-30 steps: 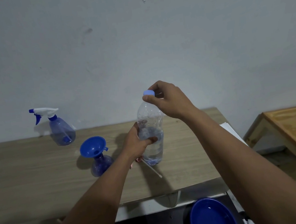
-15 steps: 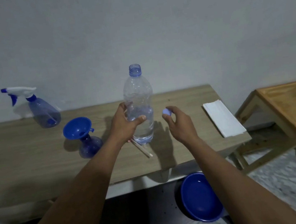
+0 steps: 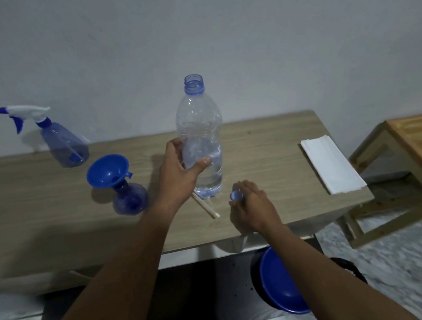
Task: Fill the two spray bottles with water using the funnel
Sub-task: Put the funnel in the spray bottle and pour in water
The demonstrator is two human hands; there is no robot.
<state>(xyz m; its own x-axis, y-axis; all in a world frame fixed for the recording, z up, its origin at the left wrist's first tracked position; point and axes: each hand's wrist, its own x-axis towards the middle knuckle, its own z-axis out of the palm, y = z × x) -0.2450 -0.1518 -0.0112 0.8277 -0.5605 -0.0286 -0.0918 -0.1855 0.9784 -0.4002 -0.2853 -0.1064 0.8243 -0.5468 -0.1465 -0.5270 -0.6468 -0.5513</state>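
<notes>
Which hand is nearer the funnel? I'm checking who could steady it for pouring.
Left. The left hand grips the water bottle just right of the funnel; the right hand is farther right, setting the cap on the table.

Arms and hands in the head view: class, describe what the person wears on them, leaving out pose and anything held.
Both forearms are bare up to the bottom edge of the picture, with no sleeves in view. The left hand and the right hand wear no gloves. No watch, bracelet or ring can be seen on either wrist or on the visible fingers.
</notes>
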